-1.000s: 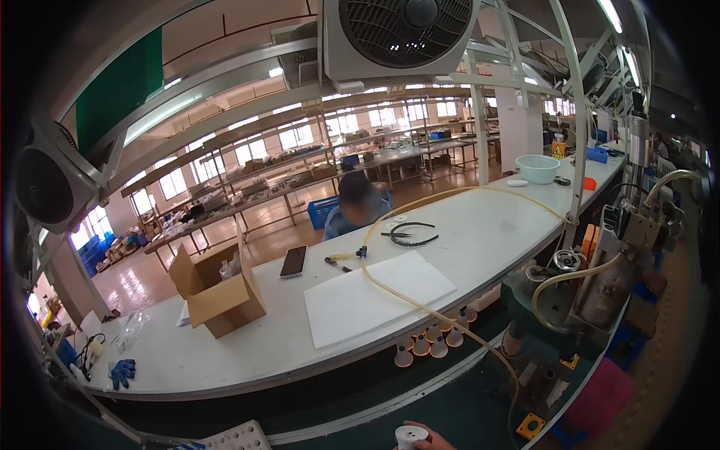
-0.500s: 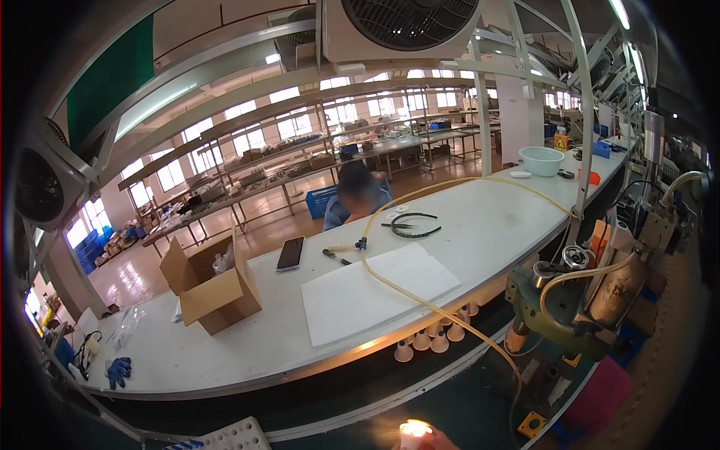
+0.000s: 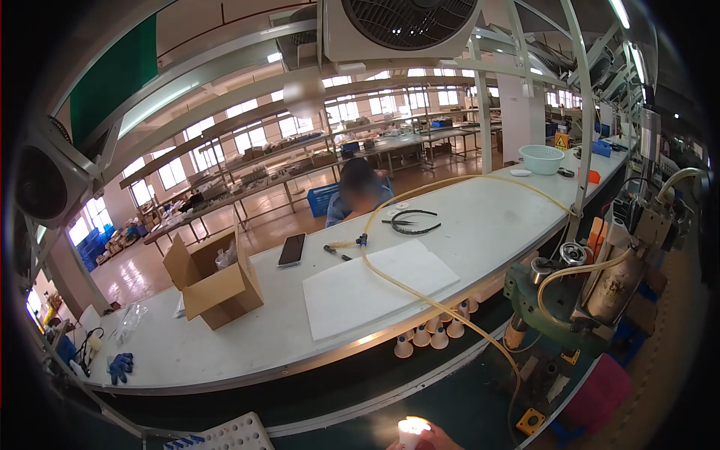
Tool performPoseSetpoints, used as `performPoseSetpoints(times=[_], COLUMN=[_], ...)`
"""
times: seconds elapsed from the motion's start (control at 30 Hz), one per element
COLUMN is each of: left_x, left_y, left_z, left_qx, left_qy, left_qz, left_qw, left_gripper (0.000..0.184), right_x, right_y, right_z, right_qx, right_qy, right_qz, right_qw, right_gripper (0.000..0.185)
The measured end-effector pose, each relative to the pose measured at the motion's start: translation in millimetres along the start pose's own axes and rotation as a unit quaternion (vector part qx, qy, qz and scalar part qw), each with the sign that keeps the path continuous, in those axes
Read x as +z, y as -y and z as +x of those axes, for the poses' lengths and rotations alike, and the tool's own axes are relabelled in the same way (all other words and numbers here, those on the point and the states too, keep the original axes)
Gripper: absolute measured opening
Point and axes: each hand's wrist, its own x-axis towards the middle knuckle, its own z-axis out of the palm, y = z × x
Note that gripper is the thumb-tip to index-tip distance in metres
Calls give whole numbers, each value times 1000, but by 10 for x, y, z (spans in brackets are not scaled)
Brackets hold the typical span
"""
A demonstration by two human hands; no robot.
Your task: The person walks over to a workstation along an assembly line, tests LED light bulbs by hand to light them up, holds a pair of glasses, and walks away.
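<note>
At the bottom centre, my right hand grips a small white lamp-like piece, whose top glows bright. Its fingers are closed round the piece from the right, and the frame's edge cuts off the rest of the hand. My left hand cannot be made out. Beyond the hand, several white cone-shaped pieces sit below the near edge of the white table. A white tray with round holes lies at the bottom left, with blue items beside it.
The table bears an open carton, a phone, a white foam sheet, a yellow hose and a teal basket. A person sits behind it. At right stands a green machine. A blurred pale shape hangs above.
The piece in my right hand was unlit at first and now glows. The camera view has shifted slightly. A blurred pale shape has appeared at the upper left of centre.
</note>
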Motion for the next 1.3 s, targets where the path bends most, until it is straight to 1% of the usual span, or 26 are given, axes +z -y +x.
performPoseSetpoints(times=[0.03, 0.1, 0.13, 0.2, 0.23, 0.3, 0.33, 0.37, 0.4, 0.43, 0.47, 0.5, 0.57, 0.6, 0.67, 0.77, 0.83, 0.87, 0.93, 1.0, 1.03, 1.1, 1.13, 1.2, 1.23, 1.3], left_x=[-82, -298, -287, -210, -137, 48, 29, 37, -142, -133, -79, -68, 59, 83, 114, 165, 142, 149, 142, 46, 25, 46, 112, 214, 208, 196], left_y=[55, 206, 200, 175, 149, 64, 26, -3, 55, 21, 12, 12, -18, -7, -9, -56, -46, -45, -56, -5, 4, 15, 1, -7, -16, -13], left_z=[26, 86, 80, 54, 40, 31, 10, 44, 79, -8, -41, -63, -91, -102, -100, -135, -167, -174, -166, -192, -184, -222, -221, -233, -244, -262], left_qx=[-1, 21, 19, 27, 21, 41, 24, 35, 35, 7, 11, 4, 17, 8, 22, 18, 13, 18, 32, 22, 37, 19, 29, -2, 2, 39], left_qy=[-1, -49, -51, -60, -63, -63, -47, 54, 74, -11, -31, -42, -50, -52, -64, -41, -35, -38, -35, -21, -11, -27, -25, -99, -100, -37], left_qz=[0, 16, 15, 57, 55, 58, 75, 43, 56, 62, 79, 69, 57, 53, 101, 85, 67, 81, 97, 57, 60, 49, 51, 126, 126, 108], left_qw=[1000, 998, 998, 996, 996, 995, 996, 997, 995, 998, 996, 997, 997, 997, 993, 995, 997, 996, 994, 998, 997, 998, 998, 987, 987, 993], left_gripper=[31, 32, 32, 34, 34, 37, 42, 46, 47, 40, 37, 37, 36, 36, 43, 45, 44, 43, 42, 40, 40, 39, 39, 48, 48, 50], right_x=[13, 47, 60, 70, 71, 80, 88, 100, 115, 130, 137, 144, 155, 193, 209, 305, 374, 367, 332, 385, 412, 397, 389, 397, 409, 416], right_y=[21, 51, 59, 77, 84, 111, 109, 113, 124, 136, 115, 102, 143, 150, 176, 281, 241, 234, 240, 256, 270, 235, 205, 205, 208, 217], right_z=[13, 17, 13, 5, 10, -11, -32, -48, -54, -59, -65, -73, -101, -116, -150, -201, -184, -200, -210, -261, -274, -259, -254, -252, -256, -263], right_qx=[3, 10, 13, 17, 18, 21, 21, 21, 16, 12, 7, -1, 2, -11, -6, -5, -48, -49, -19, -21, -19, -25, -17, -6, -6, 6], right_qy=[6, 11, 14, 17, 18, 22, 24, 24, 29, 34, 30, 27, 42, 29, 20, 23, -9, -8, 13, 15, 13, 20, 12, 6, 10, 12], right_qz=[7, 17, 22, 31, 37, 45, 45, 49, 35, 21, 37, 50, 1, -1, 1, 6, -17, -18, -33, -26, -14, -23, -25, -16, -18, -7], right_qw=[1000, 1000, 1000, 999, 999, 998, 998, 998, 999, 999, 999, 998, 999, 1000, 1000, 1000, 999, 999, 999, 999, 1000, 999, 999, 1000, 1000, 1000], right_gripper=[32, 35, 37, 40, 42, 46, 48, 50, 48, 46, 46, 46, 45, 44, 45, 52, 48, 48, 53, 50, 48, 48, 49, 49, 49, 49])
